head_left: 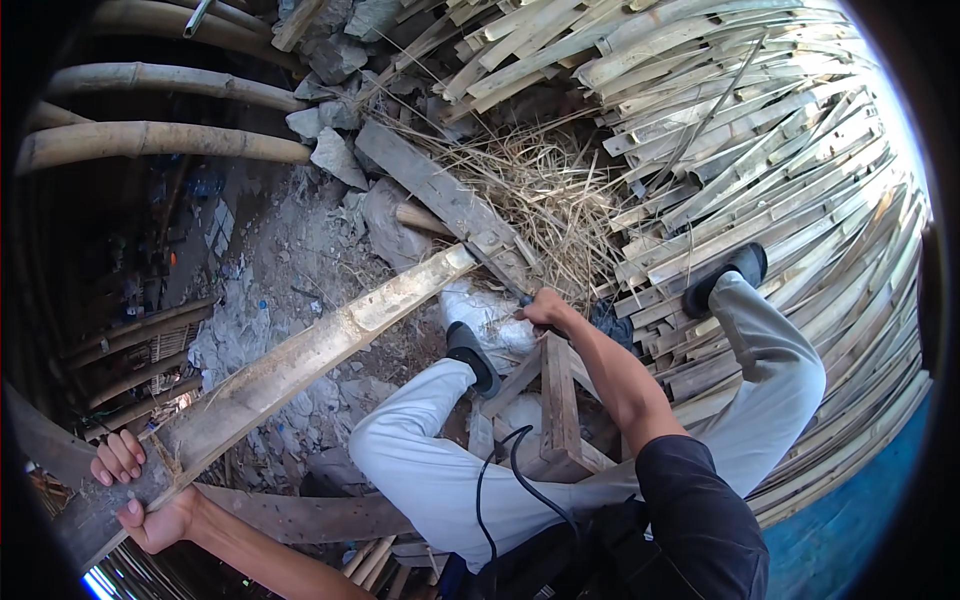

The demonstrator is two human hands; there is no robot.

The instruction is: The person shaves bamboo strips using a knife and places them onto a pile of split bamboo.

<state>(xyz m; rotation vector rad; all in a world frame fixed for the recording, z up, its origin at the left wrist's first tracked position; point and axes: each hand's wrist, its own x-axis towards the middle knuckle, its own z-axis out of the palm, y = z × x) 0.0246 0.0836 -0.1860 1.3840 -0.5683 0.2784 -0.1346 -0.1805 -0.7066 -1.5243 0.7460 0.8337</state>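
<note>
A long, wide split bamboo piece (270, 370) slants from the lower left up to the middle. My left hand (155, 500) grips its near end, fingers over one edge and thumb on the other. Closed round the dark handle of a knife (496, 272) is my right hand (548, 311). The narrow blade reaches up to the bamboo's far end, touching or just beside it; I cannot tell which. Beyond that end lies a grey wooden plank (425, 180), sloping down toward the knife.
Split bamboo strips (760, 170) are heaped at the right, around my right foot. Dry shavings (545, 185) lie by the plank. A small wooden frame (560, 400) stands between my legs. Thick bamboo poles (165, 142) and stones (338, 155) are at upper left. A black cable (515, 470) hangs across my lap.
</note>
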